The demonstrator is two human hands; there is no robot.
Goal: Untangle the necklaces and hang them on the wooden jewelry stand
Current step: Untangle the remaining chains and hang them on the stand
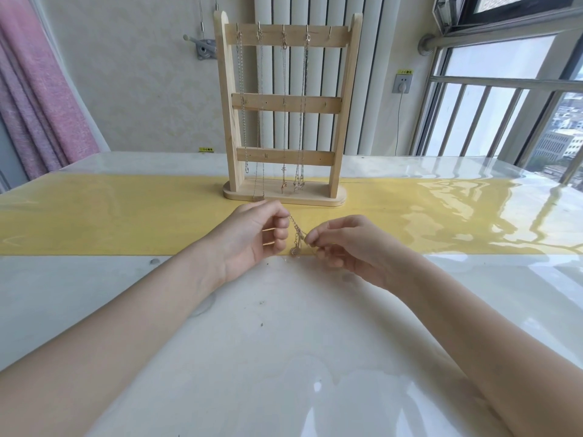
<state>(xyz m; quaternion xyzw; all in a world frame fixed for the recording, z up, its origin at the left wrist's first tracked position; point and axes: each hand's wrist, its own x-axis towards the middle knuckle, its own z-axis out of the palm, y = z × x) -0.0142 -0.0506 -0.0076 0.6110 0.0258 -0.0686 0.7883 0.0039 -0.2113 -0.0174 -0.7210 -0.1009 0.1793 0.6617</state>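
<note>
A thin silver necklace [297, 232] stretches between my two hands just above the table, with a small bunched part and a round pendant hanging down near the table. My left hand [252, 234] pinches its upper end between thumb and forefinger. My right hand [344, 244] pinches the chain lower down, a little to the right. Behind them the wooden jewelry stand [285, 105] stands upright on the yellow strip, with three cross rails. Several chains [284, 111] hang from hooks on its top rail; the rightmost hook is bare.
The white glossy table [268, 342] has a yellow band [110, 216] across it. A radiator and wall stand behind the stand, a pink curtain [38, 99] at the left, and a railed window [504, 115] at the right.
</note>
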